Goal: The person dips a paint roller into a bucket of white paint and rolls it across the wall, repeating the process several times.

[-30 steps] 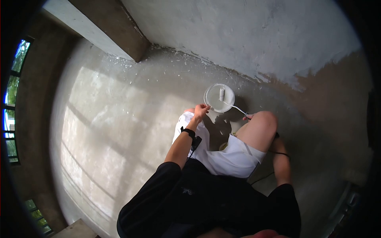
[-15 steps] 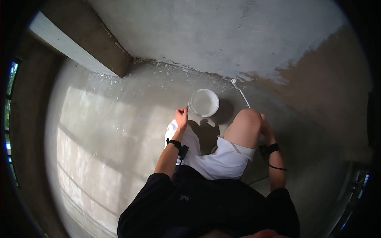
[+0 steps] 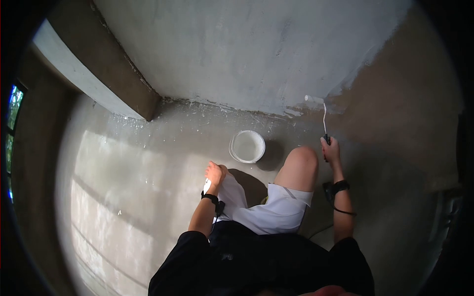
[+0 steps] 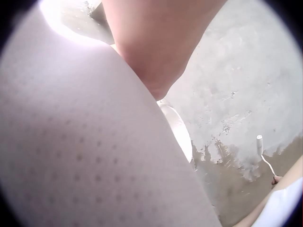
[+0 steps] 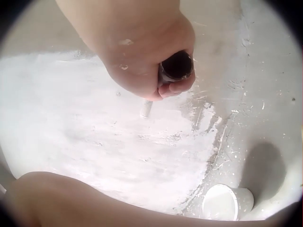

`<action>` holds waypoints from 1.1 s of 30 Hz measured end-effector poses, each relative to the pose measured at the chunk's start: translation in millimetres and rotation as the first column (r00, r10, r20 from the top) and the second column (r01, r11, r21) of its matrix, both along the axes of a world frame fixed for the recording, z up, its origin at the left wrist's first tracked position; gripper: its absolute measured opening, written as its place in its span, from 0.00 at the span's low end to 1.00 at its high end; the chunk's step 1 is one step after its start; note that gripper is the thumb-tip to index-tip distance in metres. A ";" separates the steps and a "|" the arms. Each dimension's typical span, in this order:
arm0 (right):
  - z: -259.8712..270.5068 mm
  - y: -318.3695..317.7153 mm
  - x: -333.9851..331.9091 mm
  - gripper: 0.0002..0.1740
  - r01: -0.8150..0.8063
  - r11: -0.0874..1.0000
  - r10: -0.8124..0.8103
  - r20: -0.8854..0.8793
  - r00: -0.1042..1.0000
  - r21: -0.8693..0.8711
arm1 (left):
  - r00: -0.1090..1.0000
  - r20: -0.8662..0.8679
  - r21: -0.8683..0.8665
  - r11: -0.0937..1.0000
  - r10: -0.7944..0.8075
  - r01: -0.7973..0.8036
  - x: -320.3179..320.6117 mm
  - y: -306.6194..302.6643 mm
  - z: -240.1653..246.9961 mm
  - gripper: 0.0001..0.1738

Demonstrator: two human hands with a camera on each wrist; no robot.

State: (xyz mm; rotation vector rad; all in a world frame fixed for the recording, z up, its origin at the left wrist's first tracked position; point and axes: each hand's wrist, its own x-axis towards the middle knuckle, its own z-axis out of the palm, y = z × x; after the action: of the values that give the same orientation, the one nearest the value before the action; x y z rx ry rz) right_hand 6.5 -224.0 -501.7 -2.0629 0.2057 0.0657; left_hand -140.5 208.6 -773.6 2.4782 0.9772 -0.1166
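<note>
My right hand [image 3: 332, 151] grips the dark handle [image 5: 176, 66] of a paint roller, fingers curled round it. The roller's white sleeve [image 3: 314, 99] lies at the lower part of the wall, by the border between white paint and bare brown surface. A thin white rod runs from sleeve to handle. My left hand [image 3: 215, 173] rests on my left knee, holding nothing; in the left wrist view the white shorts [image 4: 85, 132] hide part of it. Between my knees and the wall stands a white bucket [image 3: 248, 162] with pale paint inside.
The wall [image 3: 227, 54] is coated white on the left and bare brown [image 3: 395, 93] on the right. A pillar [image 3: 94, 54] juts out at the left. White splashes dot the concrete floor [image 3: 173, 133] along the wall's base. My bent right knee [image 3: 301, 160] stands beside the bucket.
The roller has left the bucket and moved right and up to the wall, carried by my right hand. My left hand has drawn back from beside the bucket onto my knee.
</note>
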 end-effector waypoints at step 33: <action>-43.3 28.1 41.9 0.18 0.275 0.819 -0.155 0.267 0.951 -0.504 | 0.928 -0.351 0.154 0.970 -0.123 0.187 -20.0 12.9 -58.8 0.46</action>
State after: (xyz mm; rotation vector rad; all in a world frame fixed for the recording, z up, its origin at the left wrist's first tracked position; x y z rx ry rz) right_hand 48.4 -195.9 -545.0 -2.5696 0.3553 -0.4005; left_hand -160.5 221.6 -832.4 2.7666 0.9586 -0.5448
